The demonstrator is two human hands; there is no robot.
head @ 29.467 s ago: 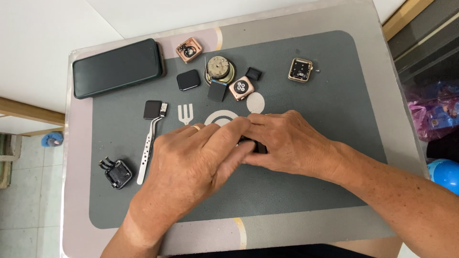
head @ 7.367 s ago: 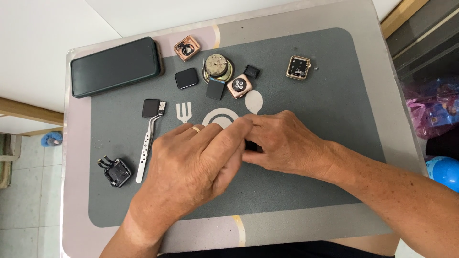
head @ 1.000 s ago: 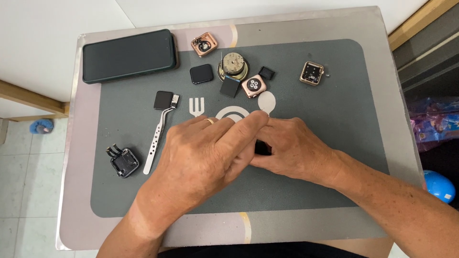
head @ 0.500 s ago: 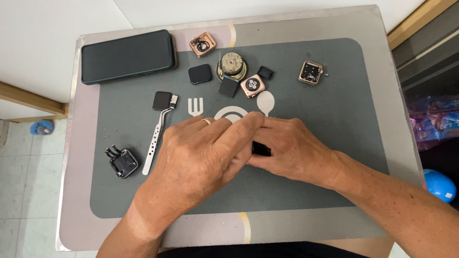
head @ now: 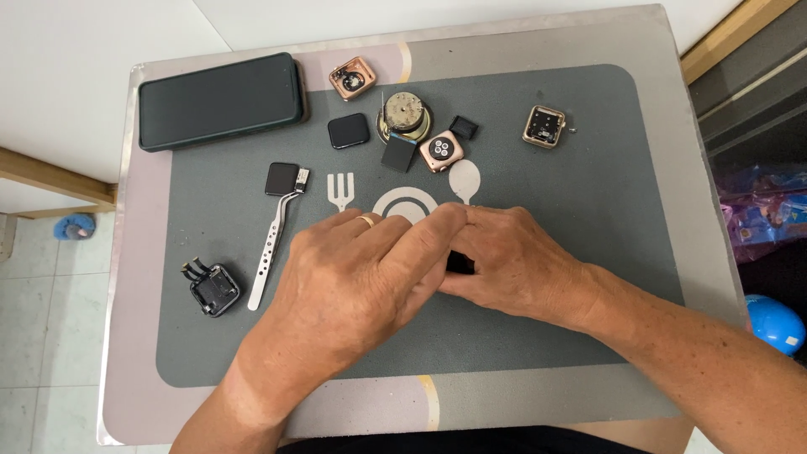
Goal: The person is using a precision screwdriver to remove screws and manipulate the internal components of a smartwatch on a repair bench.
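Both my hands meet over the middle of a grey placemat point(head: 588, 219). My left hand point(head: 353, 277), with a gold ring on one finger, lies partly over my right hand point(head: 513, 261). Between their fingertips a small black part point(head: 459, 263) shows, mostly hidden; both hands pinch it. Silver tweezers point(head: 271, 244) lie on the mat left of my left hand, tips by a small black square screen point(head: 282, 178). A black watch case with cables point(head: 213, 288) sits further left.
A dark phone point(head: 220, 101) lies at the back left. Behind my hands are a rose-gold watch frame point(head: 352, 78), a black screen point(head: 348, 131), a round metal part point(head: 404, 113), a rose-gold watch back point(head: 442, 150), small black pieces and an open watch case point(head: 545, 126). A blue ball point(head: 773, 324) sits right.
My hands have stayed together over the small black part, with only slight finger shifts. The view has barely moved.
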